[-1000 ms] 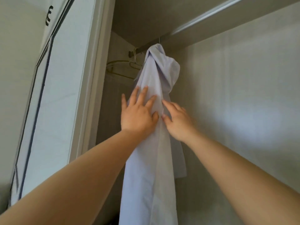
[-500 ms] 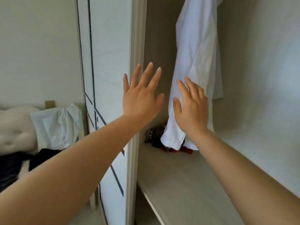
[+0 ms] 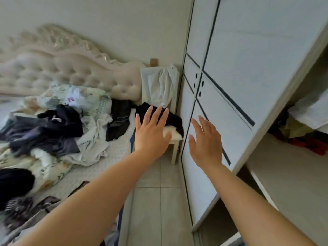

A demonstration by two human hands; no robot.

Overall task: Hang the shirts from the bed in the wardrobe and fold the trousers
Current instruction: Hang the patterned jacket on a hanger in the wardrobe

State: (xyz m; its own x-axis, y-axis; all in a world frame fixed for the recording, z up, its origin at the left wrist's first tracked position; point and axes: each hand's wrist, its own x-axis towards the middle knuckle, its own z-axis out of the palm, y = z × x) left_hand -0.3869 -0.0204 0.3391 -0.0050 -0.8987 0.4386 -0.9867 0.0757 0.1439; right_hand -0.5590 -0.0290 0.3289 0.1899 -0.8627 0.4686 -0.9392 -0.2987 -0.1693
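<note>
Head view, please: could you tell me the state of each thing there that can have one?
Left hand, open, fingers spread, holding nothing.
Right hand, open, holding nothing.
White wardrobe door with dark lines, leaves the compartment to its right uncovered.
White garment, draped over the back of the white chair, not hung.
Black garment, crumpled on the chair seat.
Dark clothes, heaped unfolded on the bed.

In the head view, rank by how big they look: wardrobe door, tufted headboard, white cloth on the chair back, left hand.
1. wardrobe door
2. tufted headboard
3. white cloth and left hand look about alike; the hand is nearer the camera, so I won't rank them.
</note>
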